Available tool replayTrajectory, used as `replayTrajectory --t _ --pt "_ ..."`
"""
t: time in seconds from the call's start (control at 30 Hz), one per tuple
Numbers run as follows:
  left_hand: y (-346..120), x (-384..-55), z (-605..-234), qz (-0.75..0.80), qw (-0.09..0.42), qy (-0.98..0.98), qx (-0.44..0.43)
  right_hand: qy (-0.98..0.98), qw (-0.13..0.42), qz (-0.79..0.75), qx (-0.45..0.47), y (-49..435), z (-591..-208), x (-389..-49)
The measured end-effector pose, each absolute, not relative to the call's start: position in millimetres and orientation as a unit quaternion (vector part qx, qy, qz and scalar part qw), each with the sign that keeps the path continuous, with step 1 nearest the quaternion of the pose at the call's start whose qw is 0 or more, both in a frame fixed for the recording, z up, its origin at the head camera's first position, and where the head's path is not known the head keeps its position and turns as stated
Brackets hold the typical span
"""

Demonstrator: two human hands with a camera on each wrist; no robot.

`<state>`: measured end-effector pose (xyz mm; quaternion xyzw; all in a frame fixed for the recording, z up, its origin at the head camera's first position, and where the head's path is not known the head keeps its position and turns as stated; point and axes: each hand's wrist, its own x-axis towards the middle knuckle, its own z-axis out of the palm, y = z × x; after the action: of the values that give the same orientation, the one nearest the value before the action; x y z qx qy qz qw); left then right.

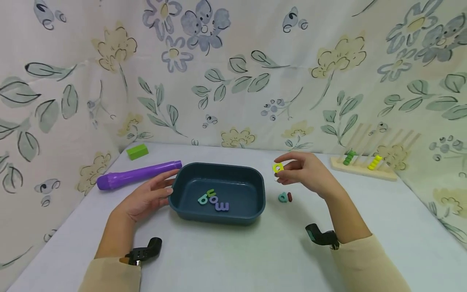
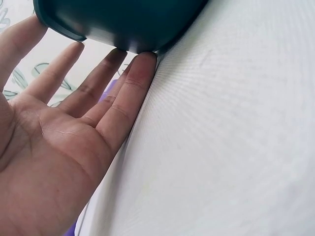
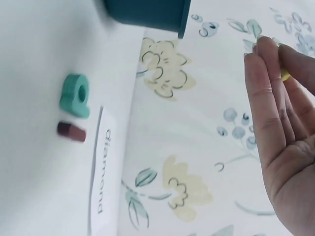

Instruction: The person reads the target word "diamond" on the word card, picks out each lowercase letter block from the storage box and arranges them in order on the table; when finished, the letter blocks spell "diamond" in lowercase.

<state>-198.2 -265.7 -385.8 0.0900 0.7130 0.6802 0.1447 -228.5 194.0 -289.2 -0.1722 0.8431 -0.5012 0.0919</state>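
A dark teal-blue basin [image 1: 219, 218] stands mid-table. In it lie a teal letter [image 1: 202, 199], a green letter n [image 1: 211, 193], a purple letter o [image 1: 213, 199] and a purple letter m [image 1: 222, 207]. My left hand [image 1: 149, 196] touches the basin's left end with nearly straight fingers [image 2: 125, 93], the thumb at the rim. Right of the basin, above the table, my right hand [image 1: 304, 172] pinches a yellow letter [image 1: 278, 167] with a round hole; fingers mostly cover it in the right wrist view. Below lie another teal letter [image 3: 75, 96] and a dark red letter i [image 3: 72, 132].
A white card [image 3: 102, 167] printed "diamond" stands behind the loose letters. A purple toy microphone [image 1: 138, 175] and a green block [image 1: 137, 151] lie at the left. A wooden peg rack [image 1: 365, 169] with green and yellow beads is at the back right, before a floral curtain [image 1: 233, 81].
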Motion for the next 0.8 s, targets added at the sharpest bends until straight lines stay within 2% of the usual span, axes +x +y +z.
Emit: replayTrajectory --t 0.5,0.8 --pt "-264.4 -197.8 -385.0 0.684 0.149 0.709 0.084 0.885 0.062 -0.442 -0.136 230.8 -305.1 -214.6" --pt "-265.4 -197.0 -385.1 0.682 0.145 0.711 0.089 0.871 0.08 -0.469 -0.121 244.4 -315.3 -213.9"
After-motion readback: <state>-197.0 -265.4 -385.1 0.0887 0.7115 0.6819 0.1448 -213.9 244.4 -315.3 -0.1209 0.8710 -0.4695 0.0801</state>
